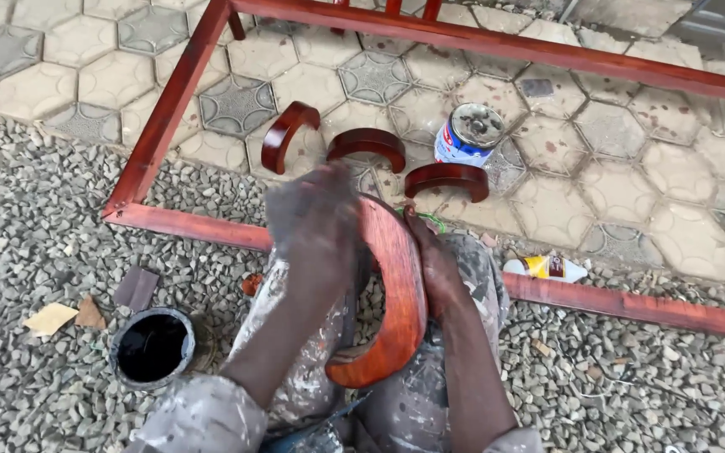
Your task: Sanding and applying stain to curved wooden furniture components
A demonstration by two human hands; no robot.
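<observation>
Your right hand (pixel 440 267) grips curved wood piece (pixel 392 294) on lap, long axis runs near-far. Left hand (pixel 312 222) blurred on its left face, can't tell open/closed. Paint tin (pixel 153 346) to left.

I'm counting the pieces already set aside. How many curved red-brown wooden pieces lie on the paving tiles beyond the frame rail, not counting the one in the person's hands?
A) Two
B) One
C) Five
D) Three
D: three curved pieces lie on the tiles, one at the left, one in the middle and one at the right beside the tin can. A fourth, larger curved piece rests on the person's lap.
</observation>
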